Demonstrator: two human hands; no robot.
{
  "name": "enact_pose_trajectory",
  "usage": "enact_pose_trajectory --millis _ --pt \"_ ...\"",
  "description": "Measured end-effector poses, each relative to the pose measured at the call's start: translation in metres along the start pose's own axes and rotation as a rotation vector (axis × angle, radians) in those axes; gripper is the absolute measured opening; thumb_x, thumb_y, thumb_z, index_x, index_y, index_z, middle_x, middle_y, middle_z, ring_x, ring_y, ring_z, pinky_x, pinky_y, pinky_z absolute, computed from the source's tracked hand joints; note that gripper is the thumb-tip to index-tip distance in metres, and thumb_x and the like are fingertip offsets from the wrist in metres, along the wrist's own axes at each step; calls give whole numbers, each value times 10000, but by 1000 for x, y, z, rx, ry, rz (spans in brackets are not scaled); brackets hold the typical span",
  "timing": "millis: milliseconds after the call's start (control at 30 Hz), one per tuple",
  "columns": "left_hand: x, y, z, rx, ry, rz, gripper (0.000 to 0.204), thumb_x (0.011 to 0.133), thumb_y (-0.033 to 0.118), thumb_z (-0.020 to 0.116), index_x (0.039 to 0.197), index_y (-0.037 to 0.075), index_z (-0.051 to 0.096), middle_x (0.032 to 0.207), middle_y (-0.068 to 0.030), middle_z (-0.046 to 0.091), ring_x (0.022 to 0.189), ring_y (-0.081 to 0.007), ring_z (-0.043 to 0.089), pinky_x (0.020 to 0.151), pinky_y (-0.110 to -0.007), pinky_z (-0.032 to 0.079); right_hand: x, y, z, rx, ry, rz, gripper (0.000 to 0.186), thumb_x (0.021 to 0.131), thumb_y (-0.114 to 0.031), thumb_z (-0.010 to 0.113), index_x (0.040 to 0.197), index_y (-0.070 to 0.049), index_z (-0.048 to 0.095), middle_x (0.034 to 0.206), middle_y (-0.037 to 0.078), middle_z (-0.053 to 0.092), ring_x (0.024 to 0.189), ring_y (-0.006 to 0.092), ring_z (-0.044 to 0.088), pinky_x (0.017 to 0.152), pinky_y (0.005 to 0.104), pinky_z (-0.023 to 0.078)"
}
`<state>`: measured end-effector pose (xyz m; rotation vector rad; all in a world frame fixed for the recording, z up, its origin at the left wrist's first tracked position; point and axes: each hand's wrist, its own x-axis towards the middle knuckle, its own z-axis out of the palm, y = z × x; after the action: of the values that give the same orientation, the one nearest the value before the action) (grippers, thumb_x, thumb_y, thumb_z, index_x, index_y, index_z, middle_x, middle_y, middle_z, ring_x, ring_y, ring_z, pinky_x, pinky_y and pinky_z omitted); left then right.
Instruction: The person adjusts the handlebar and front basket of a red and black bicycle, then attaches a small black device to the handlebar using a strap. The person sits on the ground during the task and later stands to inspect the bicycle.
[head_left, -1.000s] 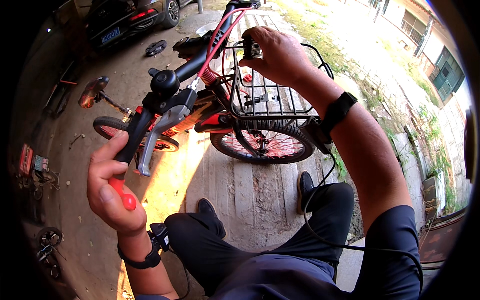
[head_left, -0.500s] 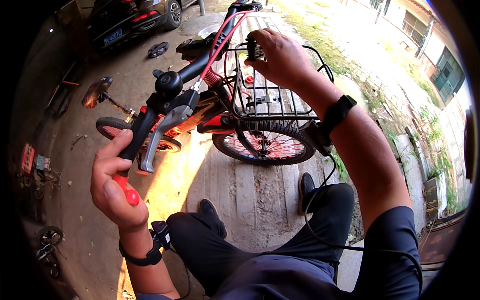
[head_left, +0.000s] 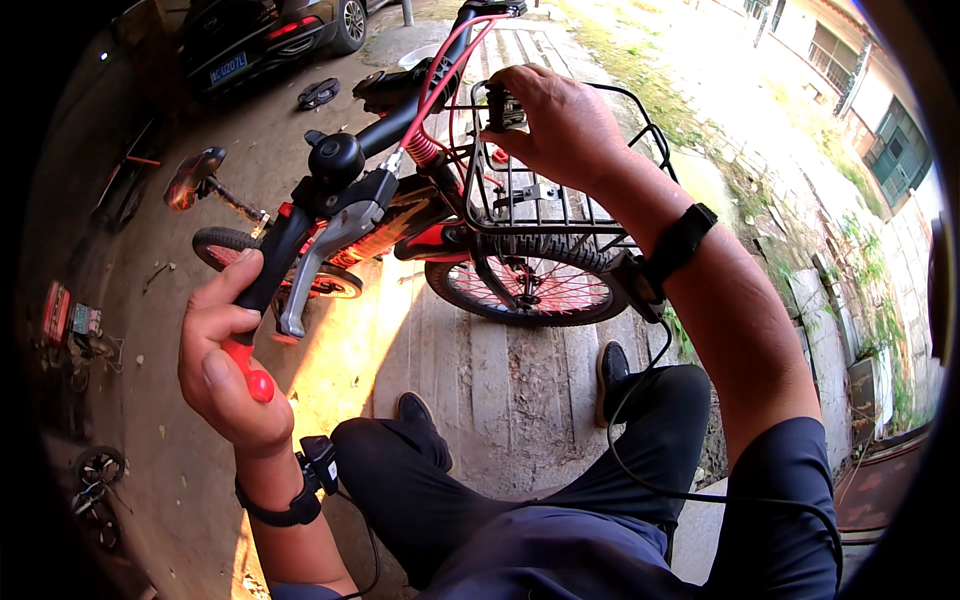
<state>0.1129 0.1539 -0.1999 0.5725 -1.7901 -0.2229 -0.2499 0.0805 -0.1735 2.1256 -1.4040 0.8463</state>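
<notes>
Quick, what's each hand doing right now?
Left hand: closed, holding the handlebar grip.
Right hand: fingers and thumb closed on a small black part; what it is cannot be told.

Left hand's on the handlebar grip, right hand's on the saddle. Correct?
Not quite: the head view shows the right hand at the black wire basket, fingers and thumb around a dark part; the saddle is away to the left, untouched. The left hand is on the handlebar grip, as stated.
</notes>
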Motion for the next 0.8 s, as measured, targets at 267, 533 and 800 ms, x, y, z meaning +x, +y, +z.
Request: enact_pose_trajectory --millis 267,533,800 --pt "0 0 1 1 6 -5 354 1010 284 288 902 5 478 1230 -317 637 1163 -375 605 1065 -477 410 1 -4 1 -35 14 -19 407 810 -330 781 1050 -66 585 994 142 635 926 367 663 776 472 527" --pt "-1 0 0 22 8 -8 356 1010 289 290 899 7 478 1223 -317 640 1162 -375 604 1069 -480 406 3 -5 -4 -129 63 -132 402 799 -246 767 1126 -91 592 1073 86 632 1050 299 647 826 422 546" --pt "-1 0 1 15 12 -6 355 1007 290 295 901 4 477 1223 -322 636 1158 -377 604 1065 -483 413 8 -5 0 -266 235 -275 329 894 -161 618 1219 -111 606 1233 44 632 1221 251 595 918 385 535"
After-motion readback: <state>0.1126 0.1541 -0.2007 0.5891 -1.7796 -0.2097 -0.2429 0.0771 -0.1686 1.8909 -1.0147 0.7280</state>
